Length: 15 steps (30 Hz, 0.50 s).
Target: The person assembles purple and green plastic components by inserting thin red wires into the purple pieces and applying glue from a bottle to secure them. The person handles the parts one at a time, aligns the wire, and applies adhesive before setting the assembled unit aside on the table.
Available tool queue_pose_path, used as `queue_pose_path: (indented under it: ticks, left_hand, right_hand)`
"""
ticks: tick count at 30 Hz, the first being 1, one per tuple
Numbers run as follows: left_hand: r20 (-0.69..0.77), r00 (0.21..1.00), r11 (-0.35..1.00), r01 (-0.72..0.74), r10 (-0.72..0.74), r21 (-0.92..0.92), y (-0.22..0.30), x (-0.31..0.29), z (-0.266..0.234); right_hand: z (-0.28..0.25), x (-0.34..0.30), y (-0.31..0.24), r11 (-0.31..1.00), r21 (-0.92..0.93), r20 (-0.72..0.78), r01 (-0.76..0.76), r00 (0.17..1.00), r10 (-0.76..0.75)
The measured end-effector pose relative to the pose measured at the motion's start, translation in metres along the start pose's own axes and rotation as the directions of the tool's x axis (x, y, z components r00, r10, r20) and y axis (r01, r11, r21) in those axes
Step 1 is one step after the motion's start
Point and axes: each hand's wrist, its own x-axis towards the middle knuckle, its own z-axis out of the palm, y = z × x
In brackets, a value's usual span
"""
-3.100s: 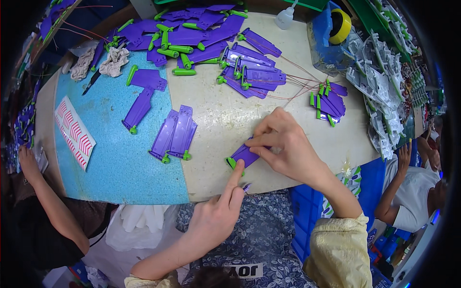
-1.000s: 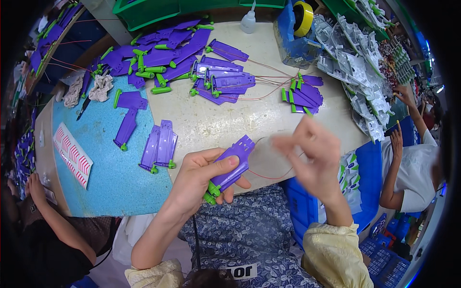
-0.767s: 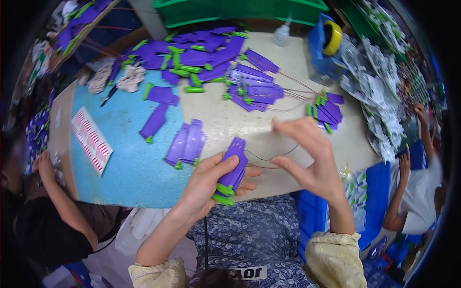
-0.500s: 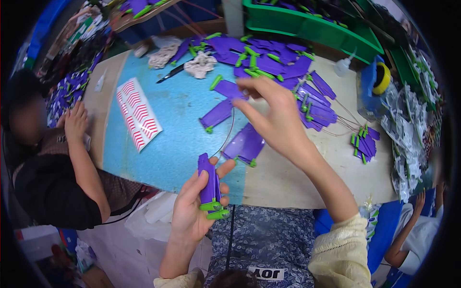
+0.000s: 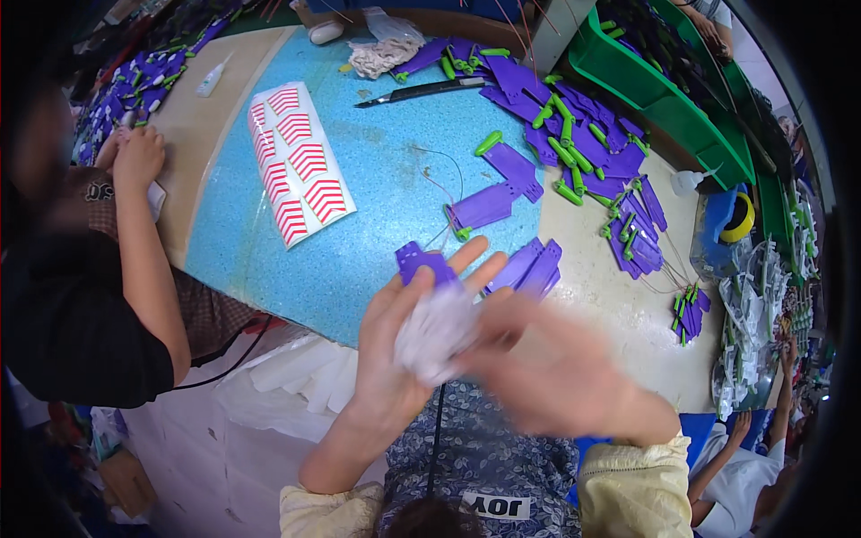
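Note:
In my left hand [image 5: 381,359], palm up, lies a flat purple plastic piece [image 5: 420,260], its upper end showing past the thumb. A bunched white rag [image 5: 435,339], smeared by motion, covers the rest of that piece. My right hand [image 5: 556,368] is blurred too, its fingers closed on the rag and pressing it over the piece. Green ends of the held piece are hidden. Just beyond my hands lie two joined purple pieces with green ends [image 5: 484,204] and some thin wire. More purple pieces [image 5: 529,269] rest right of my left fingertips.
A sheet of red-striped stickers [image 5: 300,161] lies on the blue mat. Behind are a black craft knife [image 5: 421,91], another rag [image 5: 386,56] and a pile of purple pieces [image 5: 619,134]. A green bin [image 5: 668,99] and yellow tape [image 5: 739,218] stand right. A co-worker's hands [image 5: 139,157] work at left.
My right hand has picked up one rag from the table and brought it down onto the purple piece in my left hand. The view has shifted.

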Motion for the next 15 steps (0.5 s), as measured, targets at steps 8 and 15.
queue_pose_path:
  ticks: [8,15]
  left_hand:
    - [-0.105,0.994,0.97,0.019,0.007,0.242,-0.018,0.004,-0.009]
    - [0.187,0.772,0.526,0.215,-0.608,0.823,-0.042,-0.029,0.01]
  right_hand:
    - [-0.019,-0.026,0.075,0.934,-0.239,-0.198,-0.264,0.955,0.22]
    - [-0.072,-0.039,0.114,0.893,-0.113,-0.391,-0.436,0.845,0.364]
